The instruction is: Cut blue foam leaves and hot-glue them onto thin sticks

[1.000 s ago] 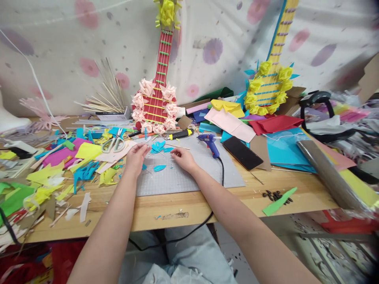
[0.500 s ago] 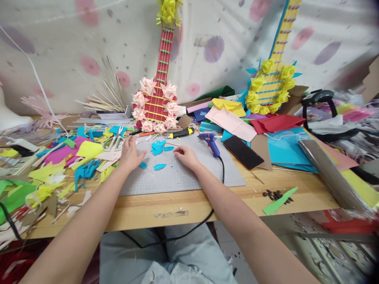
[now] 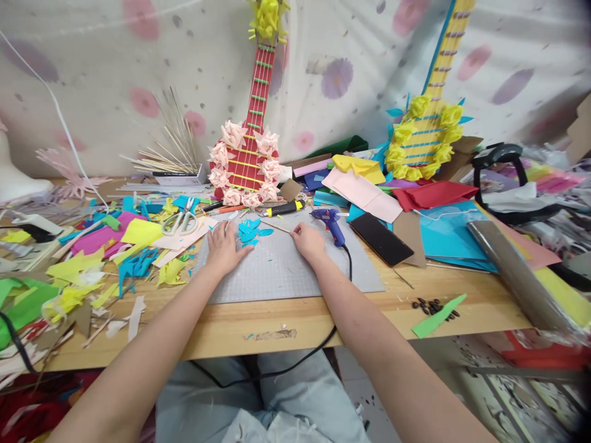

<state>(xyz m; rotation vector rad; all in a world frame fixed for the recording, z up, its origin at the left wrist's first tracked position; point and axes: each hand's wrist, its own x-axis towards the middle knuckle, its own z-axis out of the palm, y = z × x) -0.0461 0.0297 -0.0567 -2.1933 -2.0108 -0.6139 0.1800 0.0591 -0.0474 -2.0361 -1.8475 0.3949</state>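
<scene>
On the grey cutting mat (image 3: 272,271), my left hand (image 3: 224,249) lies with fingers apart, its thumb against the edge of a small pile of blue leaf-shaped cutouts (image 3: 250,230). My right hand (image 3: 308,241) is closed, thumb and finger pinching the end of a thin wooden stick (image 3: 279,227) that points left toward the pile. Beside the right hand rests a blue glue gun (image 3: 333,226), its black cord running off the table's front edge. A yellow-and-black utility knife (image 3: 285,208) lies behind the cutouts.
Scissors (image 3: 180,223) and coloured scraps (image 3: 138,261) crowd the left side. A red paper guitar (image 3: 247,166) and a yellow one (image 3: 422,141) lean at the back. A phone (image 3: 381,239), folded sheets (image 3: 455,240) and dark seeds (image 3: 434,307) lie to the right.
My left hand has moved right and toward me, and the loose blue leaves are now gathered into the pile. The right hand has shifted slightly right, with a stick now visible in it.
</scene>
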